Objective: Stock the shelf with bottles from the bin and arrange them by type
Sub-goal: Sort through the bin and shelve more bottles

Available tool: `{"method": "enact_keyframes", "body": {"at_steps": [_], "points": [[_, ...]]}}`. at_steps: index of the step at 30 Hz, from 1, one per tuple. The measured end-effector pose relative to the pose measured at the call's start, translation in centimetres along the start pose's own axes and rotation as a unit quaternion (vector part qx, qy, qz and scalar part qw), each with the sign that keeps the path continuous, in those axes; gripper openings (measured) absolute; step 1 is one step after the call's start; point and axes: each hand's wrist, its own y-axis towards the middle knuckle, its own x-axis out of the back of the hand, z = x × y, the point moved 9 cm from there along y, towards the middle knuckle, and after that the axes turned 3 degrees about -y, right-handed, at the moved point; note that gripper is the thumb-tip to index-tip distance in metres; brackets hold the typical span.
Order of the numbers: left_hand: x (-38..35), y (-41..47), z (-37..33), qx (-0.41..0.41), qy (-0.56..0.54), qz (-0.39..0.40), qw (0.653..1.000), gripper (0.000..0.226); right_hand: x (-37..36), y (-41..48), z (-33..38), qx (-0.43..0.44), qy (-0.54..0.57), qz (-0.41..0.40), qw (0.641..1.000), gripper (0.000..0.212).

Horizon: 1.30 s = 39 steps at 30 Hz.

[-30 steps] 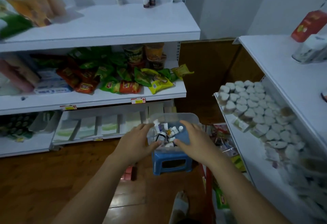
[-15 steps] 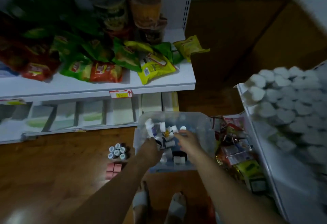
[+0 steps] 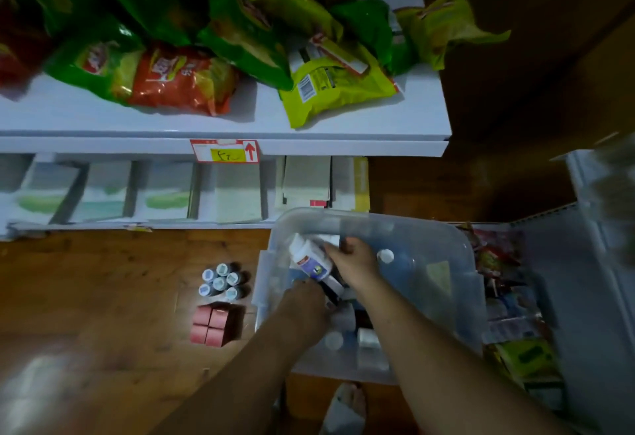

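Note:
A clear plastic bin (image 3: 446, 252) sits low in front of me with several small bottles lying in it. My right hand (image 3: 354, 263) is inside the bin and grips a white bottle (image 3: 307, 256) with a purple label, tilted up to the left. My left hand (image 3: 305, 300) reaches into the bin's near left part among the bottles; its fingers are hidden, so what it holds cannot be told. A loose white-capped bottle (image 3: 385, 256) lies just right of my right hand. The white shelf (image 3: 240, 118) stands behind the bin.
A cluster of several small dark bottles (image 3: 221, 281) and red boxes (image 3: 214, 326) stand on the wooden floor left of the bin. Snack bags (image 3: 178, 77) crowd the shelf above. Flat packs (image 3: 165, 190) fill the lower shelf. Another shelf unit (image 3: 584, 263) with packets stands at right.
The view has tipped further down and closer to the bin. My right hand has closed round a white bottle and lifted it; my left hand has gone deeper into the bin.

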Motion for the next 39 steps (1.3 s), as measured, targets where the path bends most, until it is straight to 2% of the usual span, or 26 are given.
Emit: {"method": "enact_keyframes", "body": {"at_steps": [3,7,9,11,14,17,21,24,26,30,33,34,36,39], "points": [[0.9,-1.8,-0.7,-0.003,-0.040,-0.004,0.999,0.045,1.5,-0.9,-0.5,-0.013,0.030,-0.030,0.999,0.034],[3.1,-5.0,-2.3,-0.022,-0.169,0.031,0.985,0.025,6.2,-4.5,0.6,0.008,0.079,-0.091,0.993,0.023],[5.3,-7.2,-3.8,-0.054,-0.227,0.041,0.972,0.032,8.3,-7.1,2.0,0.028,0.100,-0.092,0.990,0.019],[8.5,-9.9,-5.4,-0.103,-0.270,0.021,0.957,0.035,10.7,-9.9,4.2,0.063,0.106,-0.101,0.987,0.028],[14.2,-14.4,-7.8,-0.161,-0.311,-0.022,0.936,0.038,14.7,-14.8,7.9,0.106,0.138,-0.116,0.978,0.053],[19.9,-19.2,-10.9,-0.225,-0.382,-0.039,0.895,0.052,19.2,-20.7,12.7,0.157,0.193,-0.123,0.961,0.063],[25.2,-25.3,-16.6,-0.303,-0.478,-0.020,0.824,0.051,25.5,-29.2,19.0,0.216,0.324,-0.115,0.914,0.071],[28.2,-29.9,-21.2,-0.348,-0.535,-0.007,0.770,0.048,29.6,-35.5,22.7,0.238,0.418,-0.107,0.870,0.067],[29.0,-33.0,-24.1,-0.354,-0.573,0.036,0.738,0.051,31.9,-39.3,24.1,0.246,0.457,-0.117,0.847,0.062],[28.9,-39.5,-28.9,-0.392,-0.565,0.141,0.712,0.053,34.4,-46.6,25.5,0.262,0.523,-0.103,0.805,0.062],[28.1,-43.4,-31.4,-0.420,-0.539,0.211,0.699,0.075,34.9,-51.7,25.9,0.287,0.590,-0.081,0.750,0.067],[28.0,-44.6,-32.1,-0.428,-0.532,0.219,0.697,0.073,35.0,-53.1,25.8,0.291,0.606,-0.078,0.737,0.063],[28.1,-46.5,-33.3,-0.438,-0.529,0.230,0.690,0.057,35.3,-55.2,25.6,0.285,0.633,-0.066,0.717,0.054],[27.8,-48.7,-34.6,-0.439,-0.531,0.241,0.684,0.033,35.8,-57.4,25.3,0.275,0.660,-0.050,0.697,0.054]]}}
